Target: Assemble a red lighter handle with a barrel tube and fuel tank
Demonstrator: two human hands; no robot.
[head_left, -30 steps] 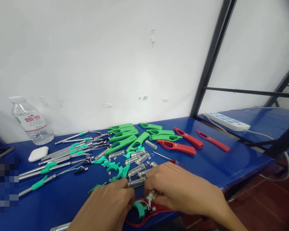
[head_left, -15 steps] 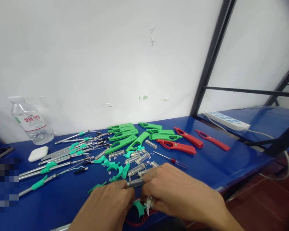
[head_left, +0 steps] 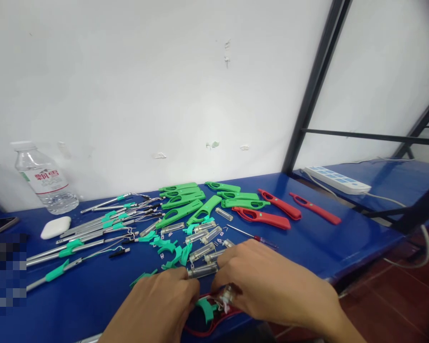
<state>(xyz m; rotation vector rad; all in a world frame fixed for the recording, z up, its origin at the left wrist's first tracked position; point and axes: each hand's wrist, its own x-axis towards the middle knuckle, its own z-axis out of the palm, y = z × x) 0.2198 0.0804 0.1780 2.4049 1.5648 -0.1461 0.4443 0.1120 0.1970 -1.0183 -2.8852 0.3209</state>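
At the table's front edge, a red lighter casing [head_left: 203, 332] lies under my hands. A teal trigger [head_left: 208, 309] sits in it, with thin wires beside it. My left hand [head_left: 160, 300] is closed at the casing's left side, its fingertips hidden. My right hand [head_left: 268, 281] pinches a small clear lighter fuel tank [head_left: 228, 295], mostly covered by the fingers, over the casing's right part. Just beyond the hands lie several loose clear fuel tanks [head_left: 202, 251] and several loose teal triggers [head_left: 169, 247].
Several metal lighter tubes with wires [head_left: 93, 233] lie at left, near a white case [head_left: 56, 227] and a water bottle [head_left: 46, 181]. Green casings [head_left: 180, 213] and red casings [head_left: 264, 218] lie at the back. A screwdriver [head_left: 252, 235] and a power strip [head_left: 338, 180] are at right.
My right hand has shifted slightly to the right with the fuel tank, uncovering more of the red casing and the wires. My left hand stays almost in place.
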